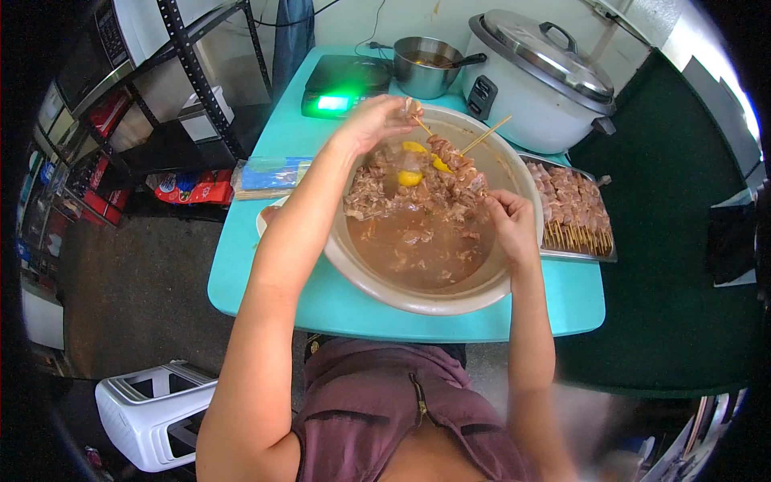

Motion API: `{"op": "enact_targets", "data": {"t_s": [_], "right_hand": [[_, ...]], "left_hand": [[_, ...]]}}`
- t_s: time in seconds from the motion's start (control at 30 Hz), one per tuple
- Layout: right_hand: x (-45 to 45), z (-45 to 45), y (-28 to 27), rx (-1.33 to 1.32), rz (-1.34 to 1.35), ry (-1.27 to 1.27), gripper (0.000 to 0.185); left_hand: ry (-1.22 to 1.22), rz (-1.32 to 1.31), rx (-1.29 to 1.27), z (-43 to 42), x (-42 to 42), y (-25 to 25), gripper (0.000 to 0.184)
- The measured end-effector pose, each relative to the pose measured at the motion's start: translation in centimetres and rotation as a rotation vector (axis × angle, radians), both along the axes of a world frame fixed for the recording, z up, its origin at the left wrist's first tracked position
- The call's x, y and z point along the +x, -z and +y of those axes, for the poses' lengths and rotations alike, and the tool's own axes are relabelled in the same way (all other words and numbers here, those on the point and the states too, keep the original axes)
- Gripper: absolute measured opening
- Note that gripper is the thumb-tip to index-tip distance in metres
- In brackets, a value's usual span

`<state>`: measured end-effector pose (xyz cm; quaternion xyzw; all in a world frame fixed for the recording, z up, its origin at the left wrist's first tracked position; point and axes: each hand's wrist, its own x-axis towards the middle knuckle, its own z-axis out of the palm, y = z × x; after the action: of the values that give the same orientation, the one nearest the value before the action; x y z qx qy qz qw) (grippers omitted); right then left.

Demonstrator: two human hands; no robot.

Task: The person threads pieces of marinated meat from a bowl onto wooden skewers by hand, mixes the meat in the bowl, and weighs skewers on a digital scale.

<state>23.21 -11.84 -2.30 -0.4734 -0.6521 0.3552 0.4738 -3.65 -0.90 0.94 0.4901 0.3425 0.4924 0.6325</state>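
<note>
The scale readout (332, 103) is illegible; the bottom edge crops the torso (385, 402).

White stool (128, 419) — black shelving (186, 66)

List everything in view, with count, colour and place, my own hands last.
Table: one, turquoise, centre
Basin: one, beige, on table
Meat: many pieces, pinkish-brown, in basin
Fruit pieces: three visible, yellow, among meat
Bare stick: one, tan, leaning above basin
Threaded skewer: one, tan with pink meat, above basin
Tray: one, silver, right, holding many meat skewers
Cooker: one, white, back right
Pot: one, silver, back
Scale: one, black, back left
Packet: one, blue, left
Shelving: black, far left
Bag: red, lower shelf
Stool: one, white, floor left
Left hand: one, grip at skewer's upper end
Right hand: one, grip at its lower end
</note>
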Motion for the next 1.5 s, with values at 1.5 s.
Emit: {"op": "enact_targets", "data": {"t_s": [1.5], "right_hand": [[-0.7,-0.4,-0.3,-0.027,0.001,-0.037,0.013]], "left_hand": [[0.066,-0.163,-0.385,0.0,0.8,0.1,0.059]]}}
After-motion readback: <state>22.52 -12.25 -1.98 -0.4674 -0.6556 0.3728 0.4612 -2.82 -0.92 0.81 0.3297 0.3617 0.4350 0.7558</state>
